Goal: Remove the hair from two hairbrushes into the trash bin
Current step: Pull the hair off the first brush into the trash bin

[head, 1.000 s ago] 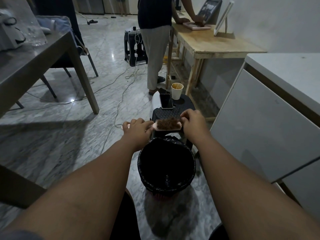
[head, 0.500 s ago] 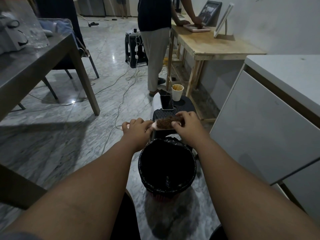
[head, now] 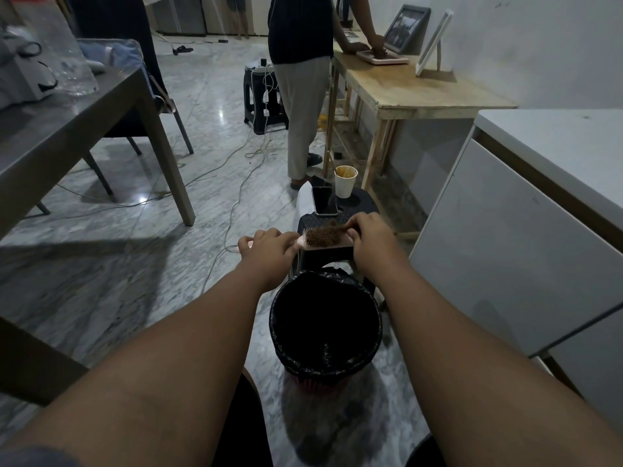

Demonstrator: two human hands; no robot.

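Observation:
A pink hairbrush [head: 340,244] lies bristles up in the air just beyond the trash bin. My left hand [head: 268,249] is closed around its handle. A mat of brown hair [head: 323,235] covers the bristles. My right hand [head: 371,235] pinches the right end of that hair, and a tuft is lifted off the bristles there. The trash bin [head: 325,326], lined with a black bag, stands on the floor directly below the brush, between my forearms. Only one hairbrush is in view.
A black stool [head: 357,205] behind the brush holds a phone [head: 323,200] and a paper cup [head: 345,182]. A white cabinet [head: 526,237] is close on the right. A person [head: 303,79] stands at a wooden table [head: 421,85]. Cables cross the floor; a grey table [head: 67,123] is at left.
My right hand has slid from the brush's right end onto the hair and pinched it, raising a tuft. The left hand and brush have stayed put.

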